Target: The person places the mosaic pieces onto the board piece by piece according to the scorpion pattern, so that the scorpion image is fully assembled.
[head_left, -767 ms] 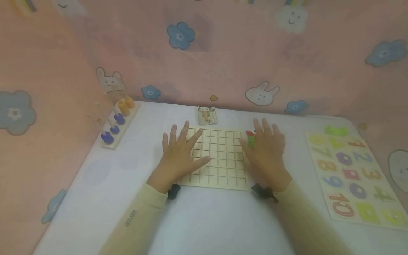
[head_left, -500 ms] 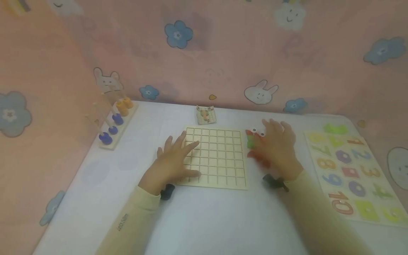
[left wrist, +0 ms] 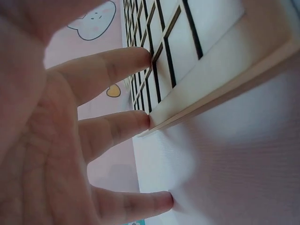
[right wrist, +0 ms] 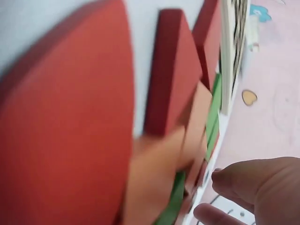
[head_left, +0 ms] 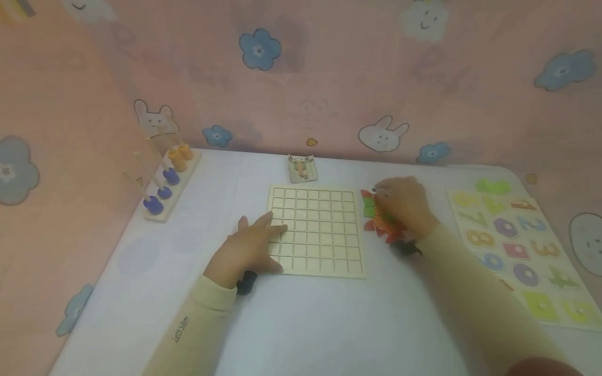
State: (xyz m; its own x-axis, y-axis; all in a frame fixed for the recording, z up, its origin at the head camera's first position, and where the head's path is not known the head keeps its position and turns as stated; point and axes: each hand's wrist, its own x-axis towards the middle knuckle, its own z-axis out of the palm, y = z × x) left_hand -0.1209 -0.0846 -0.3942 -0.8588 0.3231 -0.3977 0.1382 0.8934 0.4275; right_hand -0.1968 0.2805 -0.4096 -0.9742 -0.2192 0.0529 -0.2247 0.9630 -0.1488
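Observation:
A square wooden grid board [head_left: 312, 230] lies flat on the table. My left hand [head_left: 244, 250] rests with spread fingers at its left edge; in the left wrist view two fingertips of that hand [left wrist: 56, 126] touch the board [left wrist: 206, 89], and a lower finger rests on the table. Right of the board, my right hand [head_left: 406, 201] is low over a cluster of flat pieces: red [head_left: 369, 225], green [head_left: 369, 207] and orange. Beside its fingertips is a small dark eye-like piece [head_left: 374, 189]. The right wrist view shows thumb and finger of this hand [right wrist: 267, 187] apart, beyond large red pieces [right wrist: 70, 126].
A small patterned card [head_left: 302, 168] lies behind the board. At the back left stands a peg rack [head_left: 164, 203] with blue and orange rings. A number puzzle board [head_left: 508, 250] lies at the right, with a green piece [head_left: 493, 186] by its top edge.
My left hand has drawn back left to the board's edge. My right hand has moved right, off the board's side, and lowered its fingers by the pieces, uncovering more of them.

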